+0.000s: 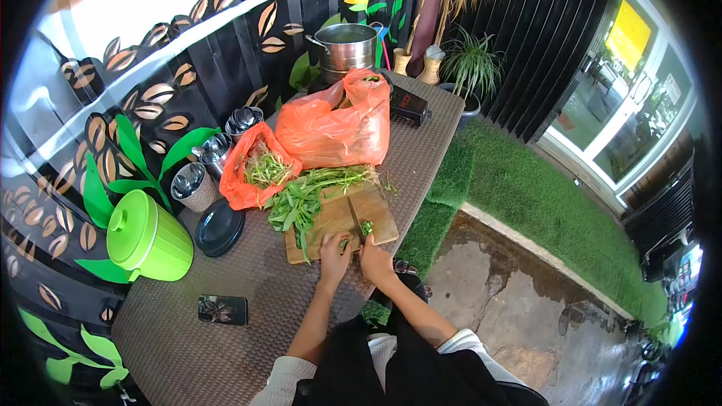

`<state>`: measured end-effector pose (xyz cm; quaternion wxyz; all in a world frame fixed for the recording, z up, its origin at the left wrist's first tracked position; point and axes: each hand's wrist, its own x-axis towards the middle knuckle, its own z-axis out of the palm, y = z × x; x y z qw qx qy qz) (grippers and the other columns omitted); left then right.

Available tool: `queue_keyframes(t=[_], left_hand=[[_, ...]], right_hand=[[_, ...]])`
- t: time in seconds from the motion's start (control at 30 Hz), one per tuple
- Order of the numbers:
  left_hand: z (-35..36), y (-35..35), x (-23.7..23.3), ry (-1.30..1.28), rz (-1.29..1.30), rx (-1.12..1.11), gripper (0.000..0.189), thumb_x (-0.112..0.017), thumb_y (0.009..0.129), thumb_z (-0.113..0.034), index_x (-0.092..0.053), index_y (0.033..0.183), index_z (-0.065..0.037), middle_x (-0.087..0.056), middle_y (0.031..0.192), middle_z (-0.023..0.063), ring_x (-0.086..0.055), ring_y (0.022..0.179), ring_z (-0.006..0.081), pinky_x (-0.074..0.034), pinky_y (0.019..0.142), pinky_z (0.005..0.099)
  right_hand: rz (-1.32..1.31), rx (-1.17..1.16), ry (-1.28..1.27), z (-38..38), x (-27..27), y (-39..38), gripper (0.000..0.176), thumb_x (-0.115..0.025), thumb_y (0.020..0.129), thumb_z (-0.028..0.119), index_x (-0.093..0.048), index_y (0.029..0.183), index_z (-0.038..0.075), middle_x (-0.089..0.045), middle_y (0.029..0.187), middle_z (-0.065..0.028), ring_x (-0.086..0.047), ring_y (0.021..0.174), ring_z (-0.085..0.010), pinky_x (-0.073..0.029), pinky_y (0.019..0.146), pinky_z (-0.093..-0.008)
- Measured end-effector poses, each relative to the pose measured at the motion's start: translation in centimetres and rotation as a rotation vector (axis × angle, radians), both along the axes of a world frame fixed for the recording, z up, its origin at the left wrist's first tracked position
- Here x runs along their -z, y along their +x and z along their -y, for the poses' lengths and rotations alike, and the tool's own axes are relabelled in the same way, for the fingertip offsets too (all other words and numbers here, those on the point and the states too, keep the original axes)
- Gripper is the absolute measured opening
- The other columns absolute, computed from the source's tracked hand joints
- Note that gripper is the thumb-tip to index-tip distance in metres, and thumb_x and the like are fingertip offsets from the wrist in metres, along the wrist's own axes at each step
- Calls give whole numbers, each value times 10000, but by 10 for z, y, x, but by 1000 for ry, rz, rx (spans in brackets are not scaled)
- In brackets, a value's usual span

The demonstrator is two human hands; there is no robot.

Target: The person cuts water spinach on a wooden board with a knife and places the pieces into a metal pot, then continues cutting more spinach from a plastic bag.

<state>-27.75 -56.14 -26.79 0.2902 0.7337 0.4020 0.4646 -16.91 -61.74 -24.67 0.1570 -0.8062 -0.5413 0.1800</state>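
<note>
A wooden cutting board (331, 219) lies on the table in front of me. My right hand (374, 262) is wrapped round the handle of a knife (354, 214), whose blade points away from me over the board. Beside it my left hand (335, 254) rests at the board's near edge, fingers curled on a small bit of green stems (344, 243). Chopped green pieces (367, 228) lie just right of the blade. Leafy greens (295, 207) with long stems spread across the board's far left side and onto the table.
Behind the board sit a large orange plastic bag (331, 128) and a smaller open bag (242, 189) with trimmings. A steel pot (346, 43) stands at the back. Leftward are cutlery holders (192, 184), dark plates (219, 228), a green lidded bucket (150, 237) and a phone (222, 310).
</note>
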Motion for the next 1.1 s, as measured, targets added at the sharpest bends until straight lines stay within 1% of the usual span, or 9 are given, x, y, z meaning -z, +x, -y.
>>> queue_keyframes(t=[0.27, 0.33, 0.4, 0.53, 0.67, 0.73, 0.83, 1.0, 1.1], left_hand=[[-12, 16, 2, -123, -31, 26, 265, -655, 754, 25, -588, 1010, 0, -636, 872, 107, -606, 817, 221, -451, 635, 319], [-11, 18, 6, -300, 168, 29, 248, -660, 758, 12, -586, 994, 5, -631, 860, 101, -616, 821, 231, -466, 662, 329], [-10, 19, 9, -203, 113, -2, 246, -662, 760, 4, -587, 994, 3, -634, 844, 99, -618, 827, 231, -473, 677, 337], [-7, 15, 9, 17, -74, -36, 238, -663, 763, -8, -589, 989, 3, -634, 833, 104, -626, 845, 221, -493, 707, 352], [-7, 13, 10, -17, -29, -53, 229, -665, 766, -9, -596, 983, 9, -636, 835, 112, -621, 833, 206, -489, 709, 343], [-6, 14, 4, -121, 21, -58, 196, -677, 748, -38, -624, 935, -17, -663, 832, 109, -600, 813, 276, -486, 709, 363], [-8, 16, 13, -248, 198, -62, 194, -687, 739, -35, -627, 921, -7, -638, 846, 124, -586, 766, 290, -483, 687, 368], [-11, 13, 20, -181, 39, -98, 213, -692, 733, -29, -621, 933, -8, -595, 815, 118, -563, 791, 285, -469, 695, 372], [-12, 12, 18, -116, 28, -97, 211, -689, 738, -33, -619, 936, -16, -600, 804, 109, -551, 841, 281, -462, 714, 380]], right_hand=[[15, -84, -12, -6, 6, 13, 310, -428, 920, 228, -396, 1073, -39, -640, 789, -253, -642, 739, -429, -511, 665, -515], [22, -52, 19, -3, -2, 5, 299, -427, 918, 224, -403, 1061, -37, -639, 799, -261, -641, 748, -434, -511, 672, -516], [-20, -28, -113, -6, -9, 2, 272, -422, 904, 187, -416, 1062, -34, -642, 893, -277, -644, 862, -416, -518, 744, -494], [-19, -62, -103, -17, -15, 14, 271, -426, 900, 177, -413, 1072, -33, -643, 889, -277, -648, 864, -407, -527, 731, -479], [9, -119, -89, -6, -1, 11, 293, -434, 905, 195, -405, 1085, -34, -644, 837, -271, -653, 787, -412, -524, 677, -492], [19, -95, -72, -3, -7, 4, 326, -446, 908, 224, -395, 1091, -41, -636, 810, -280, -649, 760, -420, -515, 652, -508], [-5, -8, -115, -10, -17, 0, 291, -440, 899, 196, -419, 1096, -17, -648, 890, -267, -648, 857, -413, -515, 739, -496], [-62, -118, -141, -17, -30, 15, 306, -454, 885, 174, -413, 1109, -30, -652, 889, -259, -655, 828, -406, -521, 742, -481], [-43, -66, -102, -4, -20, 1, 305, -467, 891, 200, -409, 1090, -22, -643, 897, -276, -651, 826, -412, -523, 731, -478]])
